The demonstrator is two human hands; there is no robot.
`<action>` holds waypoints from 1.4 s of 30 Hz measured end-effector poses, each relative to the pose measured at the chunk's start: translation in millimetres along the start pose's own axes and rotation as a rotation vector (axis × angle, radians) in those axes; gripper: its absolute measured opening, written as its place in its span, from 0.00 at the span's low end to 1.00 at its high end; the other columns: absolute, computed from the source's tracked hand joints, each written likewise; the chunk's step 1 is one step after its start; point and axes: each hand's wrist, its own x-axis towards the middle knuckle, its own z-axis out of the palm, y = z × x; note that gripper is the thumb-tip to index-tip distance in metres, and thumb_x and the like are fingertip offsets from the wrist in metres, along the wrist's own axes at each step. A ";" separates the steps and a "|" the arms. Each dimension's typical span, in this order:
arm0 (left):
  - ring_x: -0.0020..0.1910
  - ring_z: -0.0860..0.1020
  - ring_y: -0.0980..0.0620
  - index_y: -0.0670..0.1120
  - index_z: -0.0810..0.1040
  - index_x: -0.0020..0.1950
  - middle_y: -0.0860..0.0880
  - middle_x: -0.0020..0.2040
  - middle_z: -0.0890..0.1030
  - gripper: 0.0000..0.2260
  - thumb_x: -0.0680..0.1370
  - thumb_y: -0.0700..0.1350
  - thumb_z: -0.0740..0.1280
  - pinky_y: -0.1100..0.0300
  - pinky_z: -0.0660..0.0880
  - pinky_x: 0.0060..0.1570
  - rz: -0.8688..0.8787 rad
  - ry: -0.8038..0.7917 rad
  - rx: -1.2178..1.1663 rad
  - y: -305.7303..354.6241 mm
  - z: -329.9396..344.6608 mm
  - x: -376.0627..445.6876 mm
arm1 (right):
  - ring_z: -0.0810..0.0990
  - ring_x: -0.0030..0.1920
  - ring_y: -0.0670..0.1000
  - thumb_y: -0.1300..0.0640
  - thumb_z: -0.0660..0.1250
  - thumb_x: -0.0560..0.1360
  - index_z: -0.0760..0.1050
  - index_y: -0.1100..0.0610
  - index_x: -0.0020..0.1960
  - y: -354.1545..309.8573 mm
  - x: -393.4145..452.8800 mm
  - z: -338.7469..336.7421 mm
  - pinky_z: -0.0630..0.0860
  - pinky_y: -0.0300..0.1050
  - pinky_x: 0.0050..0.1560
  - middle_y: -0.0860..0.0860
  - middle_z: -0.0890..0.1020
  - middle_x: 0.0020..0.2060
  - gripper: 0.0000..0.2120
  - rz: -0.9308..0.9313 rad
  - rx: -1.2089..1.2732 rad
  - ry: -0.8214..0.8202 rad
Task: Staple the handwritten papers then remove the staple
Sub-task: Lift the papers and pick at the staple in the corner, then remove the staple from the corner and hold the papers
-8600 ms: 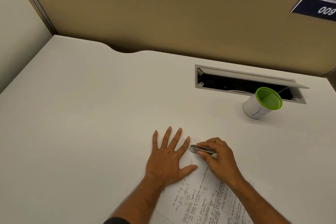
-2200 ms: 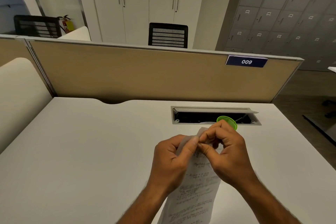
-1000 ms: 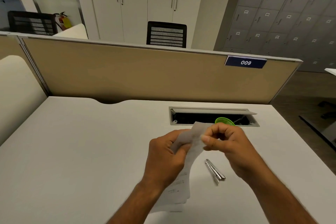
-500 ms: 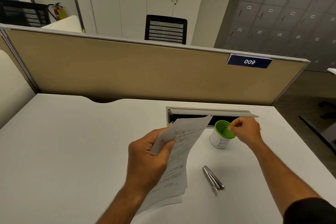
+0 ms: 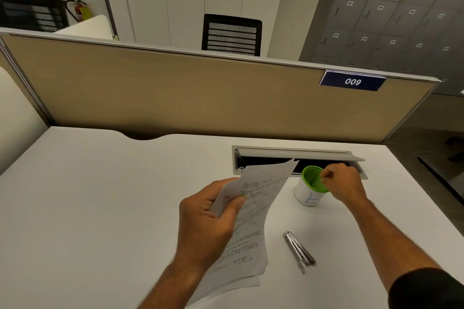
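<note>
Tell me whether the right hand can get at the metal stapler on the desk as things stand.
Probably yes. The right hand is pinched over the green-rimmed cup; the stapler lies uncovered on the desk, beside the papers.

Left hand (image 5: 208,218) raised above the desk, back of the hand toward the camera, fingers curled, thumb (image 5: 236,202) pressed forward in a pinch grip on the handwritten papers (image 5: 251,221). Left wrist bent slightly; bare forearm runs down to the bottom edge of the view.

Right hand (image 5: 342,184) extended farther forward and to the right, well apart from the left. Knuckles up, fingers drawn in together, fingertips (image 5: 324,178) bunched and pointing left and down. Whether anything sits between them cannot be told. Right arm nearly straight, forearm bare, a dark sleeve (image 5: 426,288) at the upper arm in the lower right corner.
</note>
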 end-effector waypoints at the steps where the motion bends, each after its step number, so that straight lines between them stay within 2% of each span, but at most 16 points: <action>1: 0.47 0.84 0.60 0.62 0.82 0.53 0.66 0.50 0.84 0.12 0.72 0.48 0.72 0.69 0.82 0.39 -0.007 0.001 -0.008 -0.8 -0.1 -0.3 | 0.82 0.46 0.61 0.63 0.70 0.74 0.84 0.58 0.46 -1.2 -1.8 -0.5 0.81 0.53 0.52 0.59 0.86 0.45 0.04 -0.005 0.024 0.027; 3: 0.47 0.85 0.59 0.62 0.83 0.53 0.65 0.49 0.85 0.12 0.72 0.48 0.73 0.67 0.83 0.40 -0.032 0.000 -0.033 -2.4 -1.1 -1.1 | 0.83 0.48 0.60 0.63 0.68 0.75 0.83 0.60 0.49 -7.7 -9.5 -1.1 0.80 0.52 0.53 0.59 0.86 0.46 0.06 -0.020 0.172 0.088; 5: 0.48 0.85 0.58 0.62 0.84 0.53 0.65 0.49 0.85 0.13 0.74 0.44 0.75 0.67 0.83 0.39 -0.053 -0.019 -0.071 -3.9 -2.9 -1.5 | 0.82 0.49 0.58 0.63 0.69 0.76 0.83 0.60 0.53 -23.3 -25.8 -4.4 0.78 0.52 0.52 0.58 0.86 0.46 0.08 0.001 0.553 0.066; 8: 0.47 0.85 0.56 0.63 0.84 0.54 0.63 0.48 0.86 0.16 0.74 0.41 0.75 0.64 0.83 0.39 -0.086 -0.057 -0.142 -4.0 -6.4 -0.1 | 0.80 0.48 0.55 0.60 0.65 0.77 0.78 0.61 0.58 -48.0 -62.7 -8.2 0.75 0.50 0.47 0.55 0.84 0.47 0.10 -0.073 1.130 -0.170; 10: 0.47 0.86 0.52 0.60 0.84 0.53 0.59 0.48 0.87 0.13 0.73 0.44 0.75 0.58 0.85 0.41 -0.105 -0.063 -0.195 -5.1 -9.2 0.7 | 0.81 0.51 0.54 0.59 0.59 0.75 0.73 0.64 0.63 -58.7 -88.8 -6.8 0.77 0.50 0.50 0.56 0.83 0.51 0.18 -0.139 1.376 -0.338; 12: 0.47 0.86 0.50 0.58 0.85 0.52 0.56 0.48 0.87 0.12 0.72 0.45 0.74 0.55 0.85 0.42 -0.113 -0.058 -0.224 -6.3 -12.1 -0.3 | 0.82 0.51 0.52 0.62 0.59 0.72 0.73 0.63 0.61 -66.8 -111.9 -5.1 0.79 0.48 0.51 0.53 0.85 0.50 0.18 -0.150 1.519 -0.425; 15: 0.48 0.86 0.50 0.59 0.85 0.52 0.56 0.49 0.87 0.12 0.73 0.44 0.73 0.57 0.85 0.42 -0.094 -0.020 -0.245 -8.8 -16.6 -4.4 | 0.84 0.49 0.54 0.71 0.71 0.69 0.80 0.58 0.54 -75.1 -136.2 -3.4 0.83 0.49 0.50 0.53 0.87 0.47 0.15 -0.153 1.456 -0.335; 19: 0.48 0.86 0.54 0.59 0.83 0.53 0.58 0.49 0.86 0.11 0.74 0.45 0.74 0.64 0.83 0.39 -0.077 0.029 -0.250 -14.1 -20.6 -13.4 | 0.86 0.46 0.51 0.64 0.72 0.66 0.83 0.52 0.45 -87.3 -159.5 -12.1 0.83 0.41 0.43 0.50 0.88 0.44 0.11 -0.154 1.327 -0.111; 21: 0.47 0.85 0.56 0.60 0.83 0.51 0.58 0.48 0.87 0.10 0.74 0.47 0.75 0.66 0.82 0.38 -0.093 0.073 -0.233 -15.9 -18.5 -18.4 | 0.87 0.46 0.51 0.62 0.72 0.66 0.83 0.49 0.46 -92.5 -171.1 -13.2 0.83 0.39 0.41 0.50 0.88 0.45 0.11 -0.182 1.294 -0.074; 25: 0.45 0.84 0.58 0.60 0.82 0.49 0.60 0.45 0.86 0.08 0.74 0.48 0.74 0.69 0.80 0.37 -0.079 0.181 -0.171 -19.4 -14.2 -24.4 | 0.85 0.52 0.52 0.61 0.73 0.66 0.78 0.45 0.54 -96.8 -185.6 -11.0 0.83 0.45 0.45 0.51 0.86 0.51 0.19 -0.217 1.287 -0.117; 30: 0.55 0.80 0.61 0.60 0.77 0.60 0.65 0.53 0.81 0.20 0.72 0.47 0.77 0.69 0.82 0.40 -0.109 0.141 -0.150 -27.6 -13.4 -30.5 | 0.83 0.55 0.49 0.62 0.74 0.65 0.72 0.43 0.60 -91.1 -193.7 4.6 0.82 0.40 0.48 0.48 0.85 0.53 0.28 -0.138 1.294 -0.084; 32: 0.55 0.79 0.61 0.63 0.76 0.59 0.65 0.53 0.81 0.21 0.72 0.44 0.77 0.70 0.81 0.40 -0.151 0.146 -0.153 -32.0 -11.3 -32.4 | 0.83 0.55 0.48 0.61 0.74 0.65 0.72 0.44 0.63 -88.1 -195.3 12.1 0.82 0.38 0.47 0.47 0.85 0.53 0.29 -0.126 1.275 -0.066; 35: 0.51 0.81 0.62 0.69 0.78 0.51 0.64 0.49 0.83 0.20 0.75 0.41 0.74 0.72 0.79 0.37 -0.154 0.145 -0.130 -34.0 -7.8 -33.2 | 0.84 0.52 0.49 0.65 0.73 0.70 0.77 0.42 0.57 -87.3 -196.8 17.6 0.81 0.36 0.43 0.46 0.86 0.50 0.22 -0.113 1.265 -0.031; 38: 0.52 0.81 0.61 0.68 0.77 0.54 0.64 0.50 0.83 0.16 0.74 0.47 0.74 0.70 0.80 0.37 -0.135 0.125 -0.154 -29.6 -8.3 -34.0 | 0.85 0.49 0.50 0.62 0.70 0.72 0.81 0.42 0.50 -90.9 -199.8 15.9 0.81 0.35 0.42 0.47 0.87 0.48 0.15 -0.144 1.214 0.004; 40: 0.55 0.79 0.62 0.63 0.74 0.60 0.65 0.53 0.80 0.22 0.70 0.50 0.75 0.68 0.81 0.38 -0.127 0.115 -0.171 -28.3 -9.9 -33.8 | 0.84 0.51 0.49 0.59 0.72 0.69 0.79 0.42 0.53 -92.1 -201.0 11.5 0.82 0.37 0.44 0.47 0.86 0.51 0.17 -0.171 1.202 -0.003; 42: 0.56 0.78 0.62 0.59 0.73 0.63 0.66 0.54 0.79 0.25 0.69 0.49 0.76 0.70 0.81 0.40 -0.117 0.133 -0.185 -29.4 -11.2 -32.7 | 0.82 0.55 0.48 0.59 0.74 0.67 0.76 0.43 0.59 -89.8 -199.8 11.1 0.82 0.41 0.49 0.47 0.85 0.54 0.23 -0.171 1.217 -0.034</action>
